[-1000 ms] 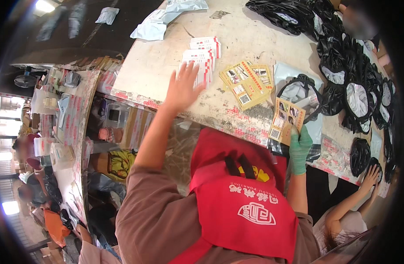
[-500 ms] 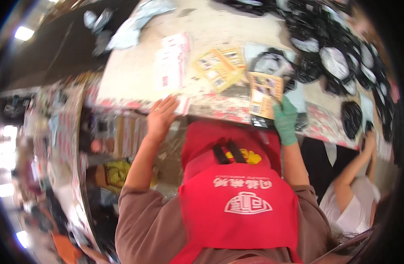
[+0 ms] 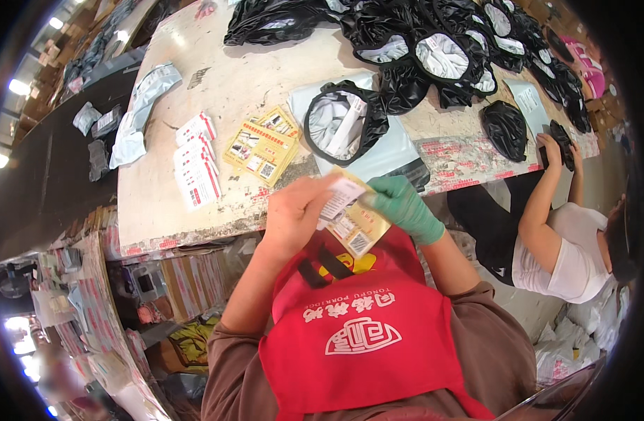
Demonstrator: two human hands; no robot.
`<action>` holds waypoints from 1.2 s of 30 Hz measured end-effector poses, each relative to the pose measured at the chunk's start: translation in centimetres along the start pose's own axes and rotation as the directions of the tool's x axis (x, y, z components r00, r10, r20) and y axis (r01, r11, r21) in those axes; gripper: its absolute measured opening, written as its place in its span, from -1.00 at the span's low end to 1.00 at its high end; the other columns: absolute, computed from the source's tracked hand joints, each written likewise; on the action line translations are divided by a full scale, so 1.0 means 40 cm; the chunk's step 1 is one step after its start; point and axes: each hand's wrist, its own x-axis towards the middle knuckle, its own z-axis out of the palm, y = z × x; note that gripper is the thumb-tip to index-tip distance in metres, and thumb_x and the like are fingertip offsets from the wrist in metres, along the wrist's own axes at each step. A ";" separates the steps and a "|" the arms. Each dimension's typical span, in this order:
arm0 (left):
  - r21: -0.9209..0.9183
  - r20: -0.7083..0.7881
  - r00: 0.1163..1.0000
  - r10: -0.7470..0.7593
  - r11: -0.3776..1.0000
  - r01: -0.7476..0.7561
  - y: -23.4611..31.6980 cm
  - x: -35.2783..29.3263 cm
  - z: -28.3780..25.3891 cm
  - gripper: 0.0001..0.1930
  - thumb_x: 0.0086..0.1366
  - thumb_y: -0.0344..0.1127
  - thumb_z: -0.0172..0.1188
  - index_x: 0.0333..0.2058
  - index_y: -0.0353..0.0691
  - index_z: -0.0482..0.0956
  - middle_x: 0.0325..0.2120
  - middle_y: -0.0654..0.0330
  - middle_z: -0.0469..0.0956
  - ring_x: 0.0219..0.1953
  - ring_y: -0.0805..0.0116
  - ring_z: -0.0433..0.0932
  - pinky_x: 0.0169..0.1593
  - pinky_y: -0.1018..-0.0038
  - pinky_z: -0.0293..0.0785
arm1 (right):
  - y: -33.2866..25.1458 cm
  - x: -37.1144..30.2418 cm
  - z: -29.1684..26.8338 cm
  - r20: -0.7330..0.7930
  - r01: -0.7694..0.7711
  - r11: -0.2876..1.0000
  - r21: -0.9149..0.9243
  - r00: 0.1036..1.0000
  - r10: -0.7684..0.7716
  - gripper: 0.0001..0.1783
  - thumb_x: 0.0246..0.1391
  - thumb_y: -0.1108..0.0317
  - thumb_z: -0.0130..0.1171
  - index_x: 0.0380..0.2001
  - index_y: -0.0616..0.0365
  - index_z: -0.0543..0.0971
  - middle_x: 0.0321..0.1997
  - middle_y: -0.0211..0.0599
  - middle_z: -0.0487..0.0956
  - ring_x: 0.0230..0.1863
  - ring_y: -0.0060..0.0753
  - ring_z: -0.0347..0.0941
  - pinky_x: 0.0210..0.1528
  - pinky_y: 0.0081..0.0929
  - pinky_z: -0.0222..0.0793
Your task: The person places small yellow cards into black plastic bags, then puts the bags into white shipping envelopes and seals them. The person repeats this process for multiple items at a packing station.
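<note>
Both hands meet at the near edge of the worktable (image 3: 266,91), one item in each.

Left hand (image 3: 294,214) pinches a white label slip (image 3: 340,198); gloved right hand (image 3: 402,203) grips a yellow card packet (image 3: 360,224), long axis slanting down-right. Slip overlaps packet; both off the table, above the red apron (image 3: 364,330).

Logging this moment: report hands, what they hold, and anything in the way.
Left hand shut on white slip. Gloved right hand shut on yellow card packet. Both held in front of the table edge, nothing between them.
</note>
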 end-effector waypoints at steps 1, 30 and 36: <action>-0.016 -0.066 0.997 -0.044 0.999 0.043 0.005 0.004 0.021 -0.75 0.19 -0.52 0.25 -0.12 -0.31 0.64 -0.35 0.04 0.63 -0.34 0.28 0.60 -0.23 0.47 0.49 | 0.009 -0.005 0.004 0.008 0.027 0.956 0.292 0.999 -0.031 -0.52 0.13 0.00 0.21 -0.14 0.22 0.58 -0.32 -0.33 0.59 -0.33 -0.48 0.52 -0.27 -0.46 0.45; 0.274 -0.220 0.969 0.115 0.960 -0.052 -0.198 0.238 0.113 -0.54 0.07 -0.52 0.26 0.01 -0.21 0.57 0.07 -0.14 0.44 -0.01 -0.01 0.55 0.05 0.37 0.47 | -0.090 0.118 -0.046 -0.384 0.608 0.779 -0.151 0.690 -0.613 -0.58 0.24 0.36 0.09 0.13 0.29 0.46 0.01 -0.19 0.59 -0.03 -0.44 0.52 0.06 -0.52 0.41; -0.273 0.042 0.999 -0.026 0.961 0.036 -0.168 0.172 0.016 -0.44 0.03 -0.66 0.14 0.09 -0.25 0.52 0.02 0.08 0.53 0.08 0.30 0.49 0.17 0.46 0.35 | -0.108 0.106 -0.088 0.068 0.665 0.669 -0.332 0.724 -0.686 -0.54 0.16 0.36 0.12 0.14 0.20 0.46 0.13 -0.12 0.54 0.16 -0.18 0.47 0.17 -0.36 0.39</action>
